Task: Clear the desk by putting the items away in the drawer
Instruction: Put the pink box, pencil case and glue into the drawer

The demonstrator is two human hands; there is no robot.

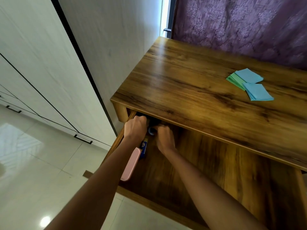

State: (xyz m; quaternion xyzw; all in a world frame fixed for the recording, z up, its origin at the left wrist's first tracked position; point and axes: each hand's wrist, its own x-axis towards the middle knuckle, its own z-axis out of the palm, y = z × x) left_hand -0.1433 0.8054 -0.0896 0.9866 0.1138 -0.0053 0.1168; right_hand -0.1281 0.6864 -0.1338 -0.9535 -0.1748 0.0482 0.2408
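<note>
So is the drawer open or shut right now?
Open: the drawer is pulled out from under the desk, both hands reaching inside.

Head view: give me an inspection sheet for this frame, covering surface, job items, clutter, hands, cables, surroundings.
Surface: brown wood-grain desk top, glossy, with only paper on it.
Job items: stack of blue and green square paper sheets lies on the desk, not yet put away. Open wooden drawer holds a pink oblong plastic case along its left wall, a dark blue printed box beside it, and a grey-blue rounded object between the hands, too hidden to identify.
Clutter: nothing seen.
Hands: left hand and right hand are both curled, deep in the drawer's back left corner; what each grips is hidden.
Cables: nothing seen.
Surroundings: white wardrobe panels, purple patterned curtain, pale tiled floor.
</note>
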